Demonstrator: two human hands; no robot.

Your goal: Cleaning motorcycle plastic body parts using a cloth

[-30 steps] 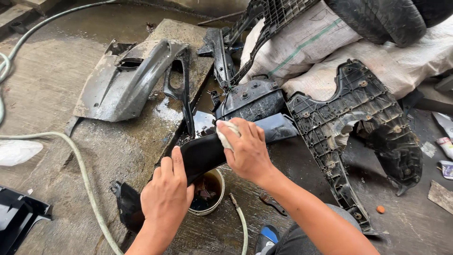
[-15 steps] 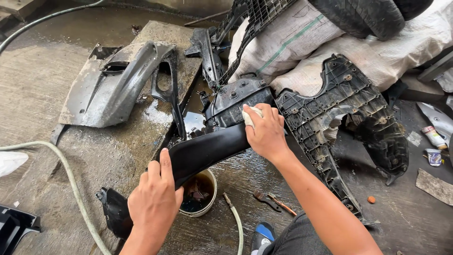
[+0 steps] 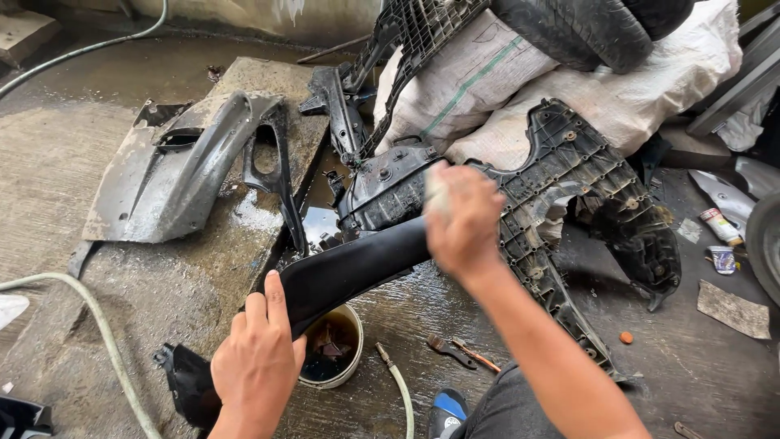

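A long, glossy black plastic panel (image 3: 349, 268) stretches from the lower left up toward the middle, held above a small white bucket (image 3: 351, 366) of dark liquid. My left hand (image 3: 256, 362) grips the panel's lower end from above. My right hand (image 3: 463, 219), blurred by motion, presses a pale cloth (image 3: 436, 195) against the panel's upper end.
Other black plastic body panels (image 3: 585, 195) lean against white sacks (image 3: 617, 97) with a tyre (image 3: 577, 28) on top. A dirty grey panel (image 3: 179, 171) lies on a wet slab at left. A hose (image 3: 97, 333), small tools (image 3: 455, 351) and a tube (image 3: 719, 226) lie on the wet concrete.
My right hand has slid the cloth along the panel from near its middle up to its far end. The left hand keeps its hold. The camera view has shifted slightly.
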